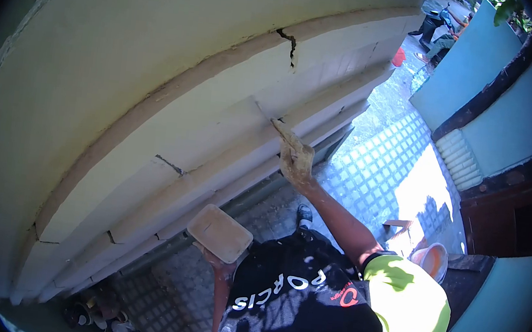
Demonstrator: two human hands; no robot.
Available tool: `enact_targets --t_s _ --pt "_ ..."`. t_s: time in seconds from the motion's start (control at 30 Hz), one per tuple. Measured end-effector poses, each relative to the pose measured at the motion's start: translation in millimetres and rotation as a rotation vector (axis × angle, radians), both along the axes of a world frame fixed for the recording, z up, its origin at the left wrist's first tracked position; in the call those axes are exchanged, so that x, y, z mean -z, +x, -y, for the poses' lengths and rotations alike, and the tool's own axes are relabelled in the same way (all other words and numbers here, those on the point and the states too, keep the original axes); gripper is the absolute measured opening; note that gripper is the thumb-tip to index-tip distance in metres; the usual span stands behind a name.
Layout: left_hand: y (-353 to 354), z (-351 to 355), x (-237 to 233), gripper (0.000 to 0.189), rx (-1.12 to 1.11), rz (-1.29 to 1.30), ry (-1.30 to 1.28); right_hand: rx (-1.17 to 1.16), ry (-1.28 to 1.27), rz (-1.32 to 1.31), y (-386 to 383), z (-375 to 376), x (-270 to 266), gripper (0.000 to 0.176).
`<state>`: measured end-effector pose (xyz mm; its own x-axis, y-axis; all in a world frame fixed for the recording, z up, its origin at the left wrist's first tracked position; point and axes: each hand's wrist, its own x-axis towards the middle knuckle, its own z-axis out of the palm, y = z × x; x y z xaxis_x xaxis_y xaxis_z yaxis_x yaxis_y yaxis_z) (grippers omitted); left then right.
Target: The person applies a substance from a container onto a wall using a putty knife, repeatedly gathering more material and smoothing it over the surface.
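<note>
My right hand (pixel 297 161), dusted with pale material, is raised to the stepped moulding (pixel 219 116) of the wall. Its fingers are closed round a thin tool (pixel 278 124), whose tip points at the moulding beside a fine line. Lower down, my left hand (pixel 217 259) holds a shallow rectangular tray (pixel 220 233) with a pale, smeared surface from beneath; its fingers are mostly hidden under it. A dark jagged crack (pixel 290 42) runs through the upper band, and a shorter crack (pixel 170 165) marks the moulding farther left.
A bucket (pixel 430 260) stands at the right near a small wooden stool (pixel 403 231). Blue panels (pixel 468 64) line the right side. A person (pixel 446 39) sits near a motorbike at the top right. Assorted items (pixel 104 314) lie at the lower left on the tiled floor (pixel 383 162).
</note>
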<state>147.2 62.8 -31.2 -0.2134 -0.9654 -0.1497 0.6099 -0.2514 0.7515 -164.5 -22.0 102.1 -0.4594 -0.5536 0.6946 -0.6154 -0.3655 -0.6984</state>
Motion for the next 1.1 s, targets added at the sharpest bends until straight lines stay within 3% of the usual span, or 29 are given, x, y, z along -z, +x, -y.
enact_targets --t_s 0.1,0.17,0.23,0.33,0.4,0.47,0.57,0.67,0.77,0.87,0.93,1.0,1.1 --pt "1 -4 -7 0.077 -0.030 -0.016 0.033 0.254 -0.129 0.245 -48 14 -9 0.035" --pt "1 -8 -11 0.072 -0.009 -0.059 0.012 0.524 -0.113 0.105 -89 32 -10 0.039" --pt "-4 -7 -15 0.073 0.014 -0.144 0.017 0.421 0.139 0.214 -75 39 -20 0.041" --pt "-4 -3 -8 0.077 0.002 -0.072 0.051 0.243 0.229 0.151 -25 43 -15 0.043" --pt "-7 -2 -5 0.078 -0.016 -0.025 0.073 0.049 -0.106 0.002 -3 31 -4 0.040" --pt "-11 0 -9 0.076 -0.017 -0.037 0.086 -0.079 -0.041 -0.116 7 6 -10 0.036" --pt "-12 2 -11 0.076 -0.019 -0.050 0.070 0.195 0.006 0.294 -32 4 2 0.029" --pt "-8 -2 -7 0.079 -0.035 -0.066 0.145 0.504 -0.092 0.264 -129 21 3 0.033" --pt "-13 -5 -6 0.076 -0.033 -0.074 0.112 0.491 -0.115 0.122 -165 40 7 0.035" --pt "-15 -1 -7 0.073 -0.028 -0.072 0.073 0.362 -0.090 0.172 -111 42 -1 0.035" --pt "-18 1 -6 0.081 -0.024 -0.071 0.145 0.198 -0.019 0.304 -69 39 26 0.036" --pt "-20 1 -2 0.086 -0.008 -0.060 0.180 -0.053 0.208 0.227 -30 0 -1 0.037" --pt "-21 4 2 0.087 0.022 -0.023 0.134 -0.060 0.089 -0.017 -46 -11 10 0.036"
